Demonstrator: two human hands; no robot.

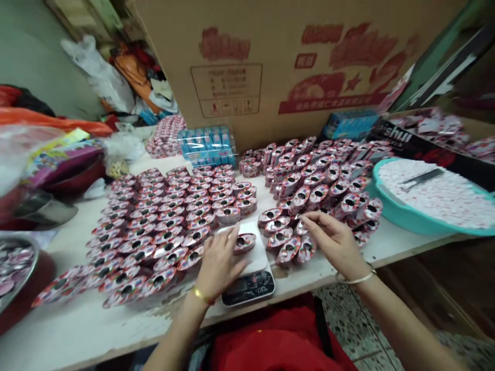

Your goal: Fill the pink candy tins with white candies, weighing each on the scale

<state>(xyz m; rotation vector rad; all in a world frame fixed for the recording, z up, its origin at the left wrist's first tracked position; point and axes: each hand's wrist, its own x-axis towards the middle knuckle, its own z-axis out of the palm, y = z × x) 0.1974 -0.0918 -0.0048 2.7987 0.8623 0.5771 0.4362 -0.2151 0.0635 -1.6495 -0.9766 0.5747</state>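
A small oval container [245, 243] with a dark hole in its top sits on the white plate of a digital kitchen scale [251, 286]. My left hand [221, 263] lies at the left end of this container, its fingers stretched out and the thumb apart over the scale. Whether the fingertips touch the container is hard to tell. To the right, my right hand [334, 242] hovers over a cluster of similar oval containers [288, 250]. Its thumb and fingertips are pinched together; what is between them is too small to name.
Rows of oval containers [158, 221] cover the table's left side. A turquoise basin [402, 214] of small white pieces, with a flat metal tool [423, 178], stands right. Behind are blue wrapped packs [209, 147] and a large cardboard box [266, 51]. A metal bowl [33, 257] stands left.
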